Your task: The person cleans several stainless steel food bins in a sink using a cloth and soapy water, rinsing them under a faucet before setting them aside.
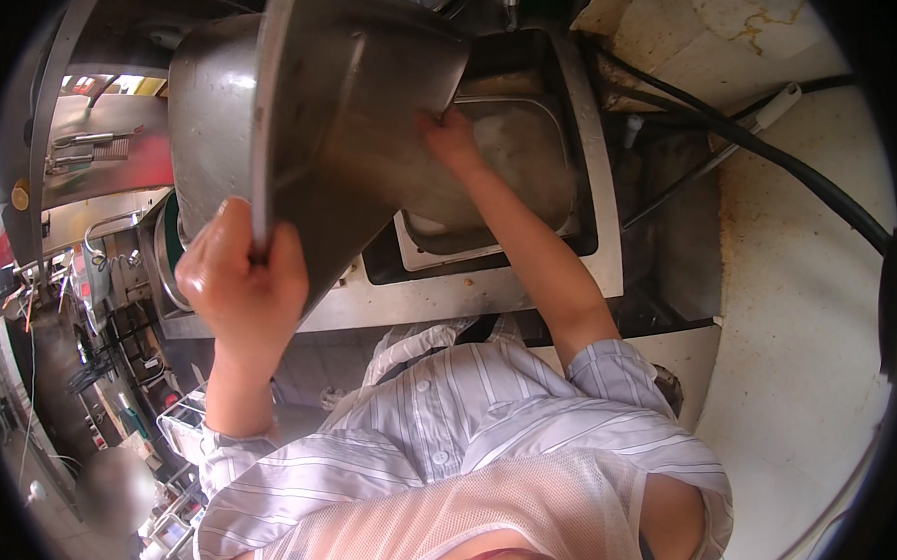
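Observation:
A large, deep stainless steel pan (382, 82) is tipped on its side in front of me. My left hand (242, 271) is closed around its near rim. At the pan's right edge, my right hand (451, 141) grips a corner of the lip. Beneath the right hand lies a rectangular metal basin (419, 256), set in a dark opening of the counter. Cloudy water (525, 152) with pale foam-like patches is in this basin. Brownish blur shows between pan and basin; whether it is flowing liquid I cannot tell.
The steel counter edge (608, 227) runs around the opening. To the right, a black hose (792, 156) crosses a white-handled rod (775, 110) beside a stained wall (801, 295). A tap (509, 9) stands behind the basin. A wire rack (183, 422) is at lower left.

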Action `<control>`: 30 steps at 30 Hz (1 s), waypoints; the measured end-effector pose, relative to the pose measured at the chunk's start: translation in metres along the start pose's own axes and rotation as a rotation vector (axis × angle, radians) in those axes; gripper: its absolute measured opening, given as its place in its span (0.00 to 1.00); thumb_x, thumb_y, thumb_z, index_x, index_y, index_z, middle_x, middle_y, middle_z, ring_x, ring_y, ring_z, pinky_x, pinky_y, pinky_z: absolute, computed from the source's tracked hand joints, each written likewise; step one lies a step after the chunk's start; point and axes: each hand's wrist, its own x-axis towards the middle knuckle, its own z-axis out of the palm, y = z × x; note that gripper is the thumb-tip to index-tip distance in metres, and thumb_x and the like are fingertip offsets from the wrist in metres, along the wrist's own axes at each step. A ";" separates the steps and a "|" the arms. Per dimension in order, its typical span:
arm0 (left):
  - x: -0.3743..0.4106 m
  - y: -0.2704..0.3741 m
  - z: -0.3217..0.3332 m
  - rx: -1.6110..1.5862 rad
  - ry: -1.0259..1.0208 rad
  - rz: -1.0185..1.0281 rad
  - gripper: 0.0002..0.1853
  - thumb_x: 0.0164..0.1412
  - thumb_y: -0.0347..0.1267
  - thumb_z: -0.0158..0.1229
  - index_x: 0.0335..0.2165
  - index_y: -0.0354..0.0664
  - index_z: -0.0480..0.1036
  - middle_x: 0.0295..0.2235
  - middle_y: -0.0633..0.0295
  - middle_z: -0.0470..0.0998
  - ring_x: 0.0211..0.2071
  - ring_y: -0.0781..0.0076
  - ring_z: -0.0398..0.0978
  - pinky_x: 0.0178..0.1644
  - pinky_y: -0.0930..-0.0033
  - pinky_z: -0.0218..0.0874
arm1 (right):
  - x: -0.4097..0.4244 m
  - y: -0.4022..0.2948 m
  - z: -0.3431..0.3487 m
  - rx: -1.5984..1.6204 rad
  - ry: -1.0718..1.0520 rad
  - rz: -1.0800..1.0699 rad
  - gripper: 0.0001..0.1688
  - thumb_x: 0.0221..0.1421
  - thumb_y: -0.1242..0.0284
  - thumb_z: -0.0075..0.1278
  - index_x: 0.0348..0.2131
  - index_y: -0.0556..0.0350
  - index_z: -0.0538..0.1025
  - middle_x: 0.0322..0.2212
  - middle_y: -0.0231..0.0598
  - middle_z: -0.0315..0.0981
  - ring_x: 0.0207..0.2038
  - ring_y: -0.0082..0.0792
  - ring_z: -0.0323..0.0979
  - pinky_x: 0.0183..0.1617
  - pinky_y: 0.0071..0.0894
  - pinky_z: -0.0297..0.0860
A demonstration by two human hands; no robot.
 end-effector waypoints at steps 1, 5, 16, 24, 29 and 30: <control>-0.002 0.003 0.000 -0.004 0.000 0.073 0.11 0.31 0.19 0.47 0.10 0.37 0.52 0.07 0.57 0.53 0.09 0.64 0.54 0.13 0.69 0.44 | 0.001 0.002 -0.001 0.056 0.001 -0.007 0.23 0.40 0.64 0.45 0.35 0.62 0.66 0.33 0.51 0.67 0.39 0.46 0.64 0.41 0.35 0.61; -0.011 0.021 -0.001 -0.059 -0.024 0.224 0.11 0.28 0.18 0.49 0.09 0.39 0.54 0.09 0.57 0.58 0.10 0.61 0.58 0.14 0.71 0.50 | 0.004 0.006 -0.001 0.232 -0.005 0.035 0.24 0.40 0.64 0.48 0.37 0.61 0.65 0.33 0.47 0.68 0.39 0.39 0.65 0.41 0.29 0.61; -0.023 0.005 -0.013 0.053 0.113 0.359 0.09 0.32 0.20 0.49 0.11 0.38 0.55 0.10 0.61 0.56 0.10 0.70 0.56 0.12 0.73 0.47 | -0.001 -0.014 0.004 0.360 -0.169 0.030 0.23 0.44 0.66 0.48 0.40 0.56 0.62 0.33 0.35 0.67 0.34 0.25 0.65 0.38 0.22 0.60; -0.077 -0.145 -0.044 -0.555 0.445 -0.682 0.11 0.41 0.19 0.47 0.29 0.32 0.67 0.25 0.64 0.70 0.24 0.80 0.66 0.30 0.81 0.58 | 0.001 -0.036 -0.025 0.248 -0.497 0.048 0.20 0.52 0.60 0.36 0.39 0.55 0.65 0.35 0.31 0.66 0.37 0.25 0.63 0.42 0.21 0.58; -0.144 -0.196 -0.033 -0.518 0.519 -0.941 0.07 0.39 0.21 0.48 0.25 0.35 0.67 0.21 0.65 0.69 0.22 0.78 0.66 0.28 0.80 0.59 | 0.022 0.113 -0.082 -0.639 -0.194 -0.070 0.22 0.46 0.60 0.42 0.38 0.55 0.67 0.37 0.38 0.66 0.39 0.35 0.64 0.45 0.29 0.58; -0.153 -0.201 -0.025 -0.524 0.525 -0.972 0.06 0.39 0.22 0.49 0.23 0.36 0.67 0.20 0.65 0.68 0.22 0.78 0.66 0.28 0.79 0.59 | 0.020 0.150 -0.089 -0.849 -0.076 -0.184 0.21 0.45 0.62 0.43 0.39 0.55 0.67 0.37 0.40 0.66 0.39 0.38 0.65 0.44 0.31 0.59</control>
